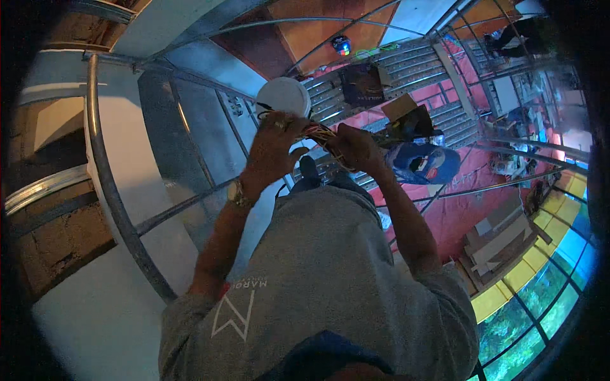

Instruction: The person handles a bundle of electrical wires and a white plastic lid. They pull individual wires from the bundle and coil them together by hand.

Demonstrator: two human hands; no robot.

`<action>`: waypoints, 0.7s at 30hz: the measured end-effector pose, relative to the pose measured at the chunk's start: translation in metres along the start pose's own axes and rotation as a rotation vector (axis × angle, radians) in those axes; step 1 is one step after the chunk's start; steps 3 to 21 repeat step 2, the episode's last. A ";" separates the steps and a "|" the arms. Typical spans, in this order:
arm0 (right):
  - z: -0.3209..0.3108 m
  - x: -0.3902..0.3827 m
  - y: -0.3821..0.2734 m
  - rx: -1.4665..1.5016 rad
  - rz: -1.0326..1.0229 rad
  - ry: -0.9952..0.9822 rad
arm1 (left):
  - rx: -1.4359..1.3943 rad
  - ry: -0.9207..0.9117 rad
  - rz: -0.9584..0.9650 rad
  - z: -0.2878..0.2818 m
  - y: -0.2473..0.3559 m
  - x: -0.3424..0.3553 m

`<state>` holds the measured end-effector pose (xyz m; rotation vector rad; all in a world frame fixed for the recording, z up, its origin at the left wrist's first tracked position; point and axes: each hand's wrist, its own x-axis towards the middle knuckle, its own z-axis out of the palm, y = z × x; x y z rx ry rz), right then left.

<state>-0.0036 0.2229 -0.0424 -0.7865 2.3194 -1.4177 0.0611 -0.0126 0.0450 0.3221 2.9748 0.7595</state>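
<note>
In front of my chest, a bundle of thin coloured wires [322, 135] stretches between my two hands. My right hand [358, 147] is closed around the bundle, and the strands hang a little below its fingers. At the other end, the fingers of my left hand [274, 145] are bent over the wires, its thumb standing off to the side. Its fingertips are dim, so the exact grip is hard to make out. A wristwatch [237, 193] sits on my left wrist. Just beyond my left hand stands a white bucket [284, 96].
I stand on a scaffold with slatted metal planks [406, 68] and a tube railing [105, 152] at left. On the planks are a dark box [361, 84], an open cardboard box [400, 108] and a blue bag [424, 163]. Lower down, boards [502, 238] lie on a pink floor.
</note>
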 end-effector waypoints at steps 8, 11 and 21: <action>-0.001 0.000 0.004 -0.006 -0.022 -0.095 | 0.351 0.064 0.164 -0.021 0.010 0.009; -0.001 0.000 0.004 -0.006 -0.022 -0.095 | 0.351 0.064 0.164 -0.021 0.010 0.009; -0.001 0.000 0.004 -0.006 -0.022 -0.095 | 0.351 0.064 0.164 -0.021 0.010 0.009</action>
